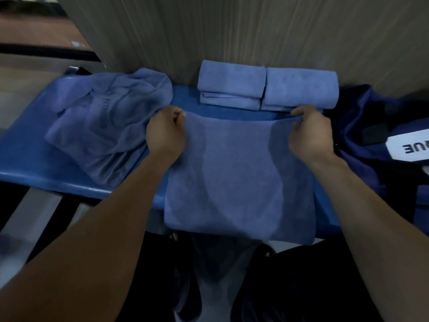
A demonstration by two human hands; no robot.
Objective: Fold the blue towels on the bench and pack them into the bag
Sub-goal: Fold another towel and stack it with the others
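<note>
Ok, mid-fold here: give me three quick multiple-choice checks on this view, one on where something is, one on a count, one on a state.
1. Where is the bag?
A. at the right end of the bench
B. under the bench
C. at the left end of the bench

2. How many folded towels sit against the wall?
A. none
B. two
C. five

3. What are the hands doing with the spread towel?
A. resting flat on it
B. hovering clear of it
C. pinching its far corners

Answers:
1 A: the dark bag lies past the right hand on the bench.
2 B: one folded towel and another sit side by side.
3 C: the left hand and right hand each grip a far corner.
</note>
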